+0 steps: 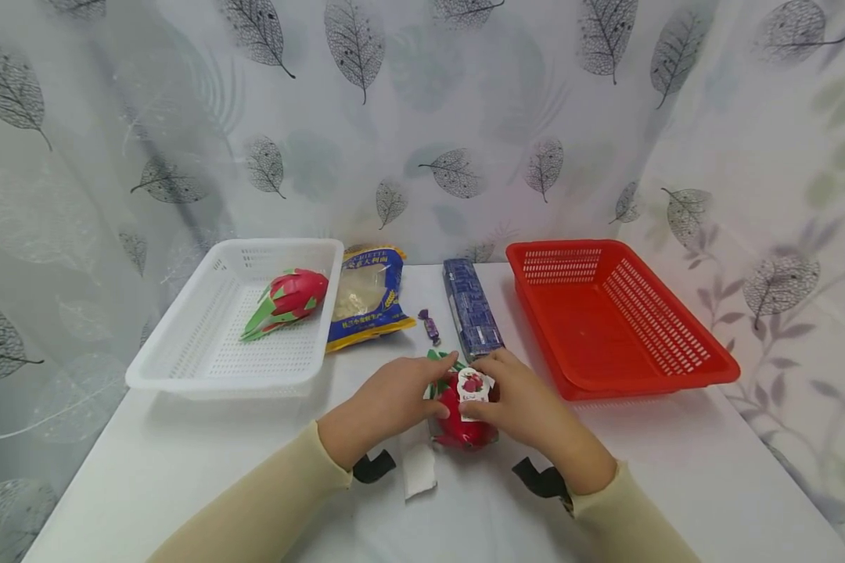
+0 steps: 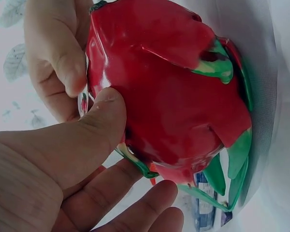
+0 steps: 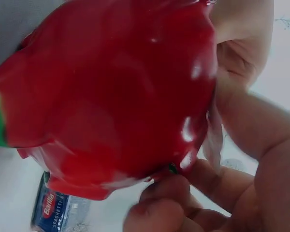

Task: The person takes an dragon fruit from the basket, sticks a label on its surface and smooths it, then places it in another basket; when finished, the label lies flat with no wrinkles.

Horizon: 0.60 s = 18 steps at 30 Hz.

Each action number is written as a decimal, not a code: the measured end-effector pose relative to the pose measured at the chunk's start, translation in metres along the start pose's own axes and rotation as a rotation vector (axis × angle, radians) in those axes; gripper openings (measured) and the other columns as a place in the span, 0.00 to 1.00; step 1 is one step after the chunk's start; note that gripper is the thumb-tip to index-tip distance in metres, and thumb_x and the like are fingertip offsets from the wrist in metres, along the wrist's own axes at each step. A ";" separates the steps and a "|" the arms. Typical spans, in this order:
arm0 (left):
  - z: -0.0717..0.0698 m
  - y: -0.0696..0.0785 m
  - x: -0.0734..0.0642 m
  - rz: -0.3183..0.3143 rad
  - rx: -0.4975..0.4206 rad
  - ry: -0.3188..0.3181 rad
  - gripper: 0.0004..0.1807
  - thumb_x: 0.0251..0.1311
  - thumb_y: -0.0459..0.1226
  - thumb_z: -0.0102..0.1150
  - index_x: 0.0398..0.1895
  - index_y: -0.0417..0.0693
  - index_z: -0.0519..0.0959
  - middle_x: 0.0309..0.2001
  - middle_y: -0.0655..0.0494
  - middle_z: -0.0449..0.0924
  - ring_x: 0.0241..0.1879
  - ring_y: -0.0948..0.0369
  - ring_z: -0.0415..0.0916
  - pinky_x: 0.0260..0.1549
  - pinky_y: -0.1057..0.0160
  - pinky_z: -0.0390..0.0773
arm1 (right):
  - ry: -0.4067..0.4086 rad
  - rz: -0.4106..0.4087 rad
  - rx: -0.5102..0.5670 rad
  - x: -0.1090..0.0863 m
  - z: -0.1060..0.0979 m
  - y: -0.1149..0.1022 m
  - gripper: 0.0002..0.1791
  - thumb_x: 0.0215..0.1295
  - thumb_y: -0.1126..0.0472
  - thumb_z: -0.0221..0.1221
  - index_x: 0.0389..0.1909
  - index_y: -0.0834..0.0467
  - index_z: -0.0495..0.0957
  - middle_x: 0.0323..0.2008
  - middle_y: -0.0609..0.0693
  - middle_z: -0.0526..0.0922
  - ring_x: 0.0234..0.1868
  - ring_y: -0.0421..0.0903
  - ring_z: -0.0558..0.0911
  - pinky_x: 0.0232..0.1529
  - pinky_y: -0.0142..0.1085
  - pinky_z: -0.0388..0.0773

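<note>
A red dragon fruit (image 1: 459, 428) with green-tipped scales lies on the white table between both hands. My left hand (image 1: 393, 397) holds its left side. In the left wrist view, the thumb of that hand presses on the red skin (image 2: 169, 96) and the other fingers curve along the far side. A white sticker with a fruit picture (image 1: 472, 383) is on top of the fruit. My right hand (image 1: 519, 397) pinches this sticker at its right edge. The right wrist view has the red skin (image 3: 121, 92) large in front, with the curled right fingers (image 3: 159, 203) beside it.
Left stands a white basket (image 1: 225, 385) holding another dragon fruit (image 1: 297, 293); a red basket (image 1: 584, 328) stands right. Between them are a blue-and-yellow pasta bag (image 1: 366, 297), a purple-wrapped candy (image 1: 429, 326) and a blue Barilla spaghetti pack (image 1: 472, 305). A torn white paper scrap (image 1: 418, 471) lies in front.
</note>
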<state>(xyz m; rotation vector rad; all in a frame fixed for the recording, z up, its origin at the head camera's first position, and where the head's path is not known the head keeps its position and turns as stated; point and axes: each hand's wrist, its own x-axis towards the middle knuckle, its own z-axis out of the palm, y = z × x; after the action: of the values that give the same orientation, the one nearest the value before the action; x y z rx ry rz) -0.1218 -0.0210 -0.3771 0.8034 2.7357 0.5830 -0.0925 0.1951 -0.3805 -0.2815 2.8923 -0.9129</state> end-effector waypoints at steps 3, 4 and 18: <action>-0.001 0.000 0.000 0.008 -0.010 0.000 0.46 0.63 0.47 0.76 0.83 0.64 0.64 0.67 0.64 0.84 0.68 0.58 0.80 0.67 0.52 0.82 | 0.013 -0.010 -0.021 0.004 0.001 0.000 0.27 0.61 0.49 0.77 0.61 0.50 0.83 0.50 0.49 0.80 0.44 0.45 0.80 0.40 0.37 0.90; -0.001 -0.001 0.000 0.012 -0.009 -0.001 0.46 0.63 0.47 0.76 0.83 0.64 0.64 0.66 0.64 0.84 0.68 0.58 0.80 0.67 0.52 0.82 | 0.019 -0.013 -0.030 0.005 0.002 0.000 0.25 0.62 0.49 0.76 0.59 0.49 0.84 0.49 0.49 0.80 0.43 0.45 0.80 0.39 0.36 0.90; -0.001 -0.004 0.002 0.029 0.007 -0.004 0.49 0.62 0.48 0.77 0.84 0.63 0.62 0.65 0.63 0.85 0.64 0.60 0.82 0.65 0.54 0.83 | 0.071 -0.014 0.020 0.021 0.004 -0.006 0.04 0.68 0.57 0.72 0.38 0.51 0.87 0.35 0.48 0.83 0.37 0.46 0.79 0.39 0.36 0.87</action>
<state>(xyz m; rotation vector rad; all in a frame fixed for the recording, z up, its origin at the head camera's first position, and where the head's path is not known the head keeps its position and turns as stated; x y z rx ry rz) -0.1258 -0.0228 -0.3784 0.8470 2.7279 0.5773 -0.1120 0.1835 -0.3810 -0.2730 2.9477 -0.9728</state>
